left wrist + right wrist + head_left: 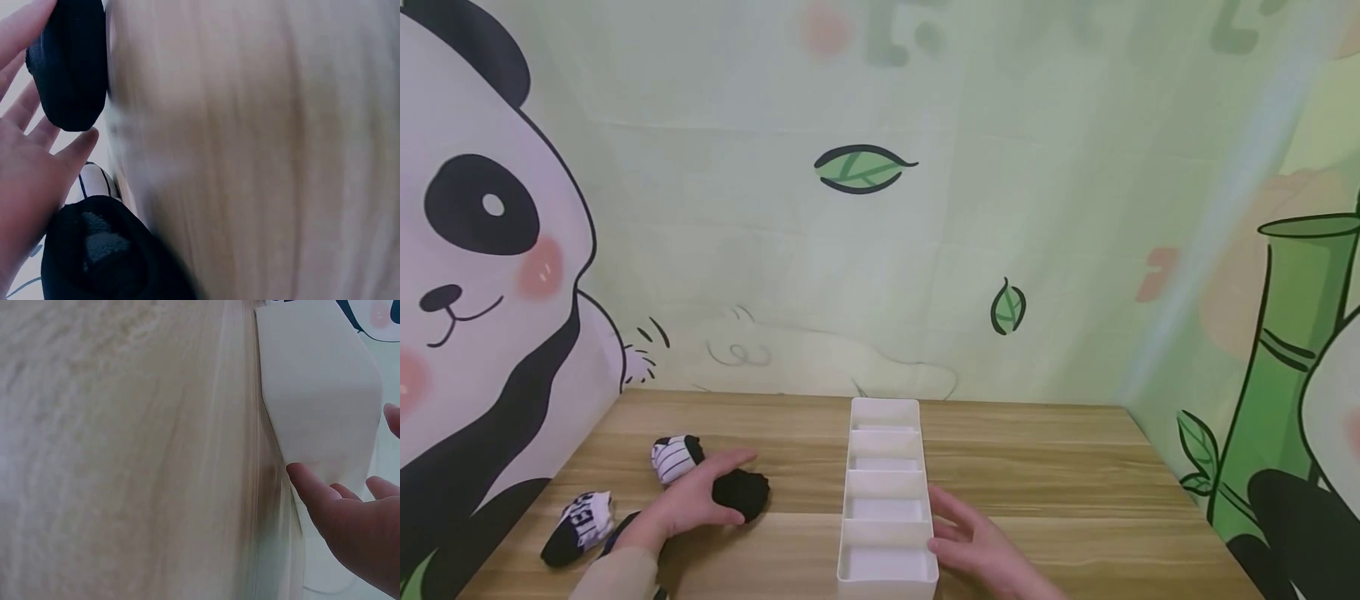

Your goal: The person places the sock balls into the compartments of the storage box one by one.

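Observation:
My left hand (pixel 688 500) reaches over a balled-up black sock (pixel 743 495), thumb on the near side and fingers on the far side. In the left wrist view the fingers are spread behind the black sock (pixel 72 69), the thumb tip right at its end. A white sock ball with dark stripes (pixel 672 460) lies just beyond that hand. Under the left wrist is another dark sock (pixel 617 533), partly hidden. My right hand (pixel 973 542) rests its fingertips against the right side of a white divided box (pixel 887 523), fingers fairly straight in the right wrist view.
A black-and-white sock ball with lettering (pixel 577 529) lies at the left of the wooden table (pixel 1037 467). The box stands lengthwise in the middle, with several compartments in a row. A printed cloth backdrop (pixel 737 208) with a panda rises behind the table and along its sides.

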A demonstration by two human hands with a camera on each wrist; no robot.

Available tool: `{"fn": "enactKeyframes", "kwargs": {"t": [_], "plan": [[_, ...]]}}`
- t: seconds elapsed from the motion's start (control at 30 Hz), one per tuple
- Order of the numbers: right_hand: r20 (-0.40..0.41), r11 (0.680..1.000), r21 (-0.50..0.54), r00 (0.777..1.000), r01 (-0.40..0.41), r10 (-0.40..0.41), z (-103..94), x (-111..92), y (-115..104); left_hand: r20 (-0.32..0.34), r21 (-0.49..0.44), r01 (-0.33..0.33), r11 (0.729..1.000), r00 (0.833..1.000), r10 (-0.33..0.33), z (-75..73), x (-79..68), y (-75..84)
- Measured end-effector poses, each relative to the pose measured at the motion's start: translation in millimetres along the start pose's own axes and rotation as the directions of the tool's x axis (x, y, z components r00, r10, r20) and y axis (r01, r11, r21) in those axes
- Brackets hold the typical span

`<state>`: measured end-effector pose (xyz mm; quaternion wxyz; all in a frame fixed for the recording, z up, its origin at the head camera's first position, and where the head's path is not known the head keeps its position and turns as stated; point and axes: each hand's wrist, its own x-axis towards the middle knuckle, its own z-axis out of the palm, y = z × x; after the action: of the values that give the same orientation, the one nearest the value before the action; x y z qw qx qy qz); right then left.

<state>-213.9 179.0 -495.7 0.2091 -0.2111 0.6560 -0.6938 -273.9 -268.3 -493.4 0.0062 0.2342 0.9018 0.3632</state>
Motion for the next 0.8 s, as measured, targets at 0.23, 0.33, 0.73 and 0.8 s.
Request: {"fn": "enactKeyframes", "kwargs": {"t": [0.23,0.33,0.73,0.8], "plan": [[0.001,1.000,0.021,1.000,0.003,-0.003,0.3,0.9,0.6,0.040,0.026,-0.017,1.000,0.999,0.016,0.3,0.9,0.3],[0.001,0.999,0.034,1.000,-0.001,0.001,1.4,0.5,-0.1,0.049,0.025,-0.001,1.000,0.999,0.000,0.5,0.7,2.9],[-0.005,1.000,-0.002,1.000,0.014,-0.014,1.4,1.7,2.3,0.047,0.085,-0.055,0.995,0.998,0.051,4.2,5.6,4.7],[-0.009,1.000,-0.008,1.000,0.015,-0.015,1.3,1.6,3.5,0.048,0.096,-0.067,0.993,0.997,0.063,4.9,6.5,5.2]]}}
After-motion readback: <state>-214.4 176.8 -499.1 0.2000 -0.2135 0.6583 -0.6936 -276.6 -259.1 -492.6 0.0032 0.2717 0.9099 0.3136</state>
